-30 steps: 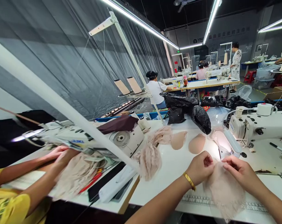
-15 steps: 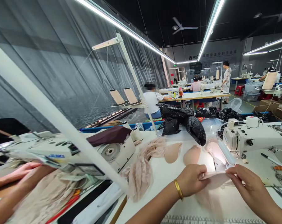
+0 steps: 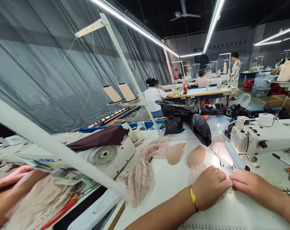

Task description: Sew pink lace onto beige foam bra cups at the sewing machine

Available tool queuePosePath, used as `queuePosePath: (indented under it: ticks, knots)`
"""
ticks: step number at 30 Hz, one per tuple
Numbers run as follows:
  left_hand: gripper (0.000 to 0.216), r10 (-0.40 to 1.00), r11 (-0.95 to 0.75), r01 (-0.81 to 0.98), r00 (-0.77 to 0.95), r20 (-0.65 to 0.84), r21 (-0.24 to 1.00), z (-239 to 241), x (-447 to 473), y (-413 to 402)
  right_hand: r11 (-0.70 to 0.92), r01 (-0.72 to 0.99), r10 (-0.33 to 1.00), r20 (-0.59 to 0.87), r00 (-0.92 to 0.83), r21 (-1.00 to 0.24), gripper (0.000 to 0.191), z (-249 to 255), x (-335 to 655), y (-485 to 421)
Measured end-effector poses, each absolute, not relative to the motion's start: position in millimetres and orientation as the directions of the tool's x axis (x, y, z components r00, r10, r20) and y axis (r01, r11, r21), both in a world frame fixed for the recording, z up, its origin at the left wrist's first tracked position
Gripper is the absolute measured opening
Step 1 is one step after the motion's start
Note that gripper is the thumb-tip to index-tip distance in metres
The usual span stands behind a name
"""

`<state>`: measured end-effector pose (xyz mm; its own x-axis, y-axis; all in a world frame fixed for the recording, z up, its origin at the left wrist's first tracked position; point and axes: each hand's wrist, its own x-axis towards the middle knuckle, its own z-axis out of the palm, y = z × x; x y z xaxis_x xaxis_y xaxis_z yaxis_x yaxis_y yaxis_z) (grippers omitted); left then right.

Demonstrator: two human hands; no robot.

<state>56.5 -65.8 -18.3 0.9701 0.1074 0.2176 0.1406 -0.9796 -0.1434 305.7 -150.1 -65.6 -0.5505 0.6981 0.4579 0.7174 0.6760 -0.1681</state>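
While left hand (image 3: 210, 189) and right hand (image 3: 252, 186) pinch pale fabric (image 3: 225, 195), white table (image 3: 171, 183) (with ruler strip (image 3: 219, 226)) below; grey curtain (image 3: 51, 64) leftward.

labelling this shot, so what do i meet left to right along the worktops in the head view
Co-worker's hands, machine wheel, lace cloth, first beige cup, second beige cup, wearer's left hand, wearer's right hand, pen.
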Motion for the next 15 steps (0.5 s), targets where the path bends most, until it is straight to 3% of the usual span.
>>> queuePosePath:
  ticks: [4,9,15]
  knots:
    - [0.016,0.172,-0.980,0.176,0.984,0.049,-0.089,-26,86,-51,0.664,0.734,0.694,0.483,-0.534,-0.144,0.040,-60,316,-148]
    - [0.021,0.194,-0.978,0.204,0.960,0.200,-0.031,-40,83,-49,0.568,0.794,0.795,0.394,-0.461,-0.216,0.041,-60,325,-159]
    - [0.019,0.184,-0.981,0.195,0.957,0.225,-0.026,-44,82,-51,0.545,0.771,0.829,0.348,-0.438,-0.329,0.031,-54,328,-163]
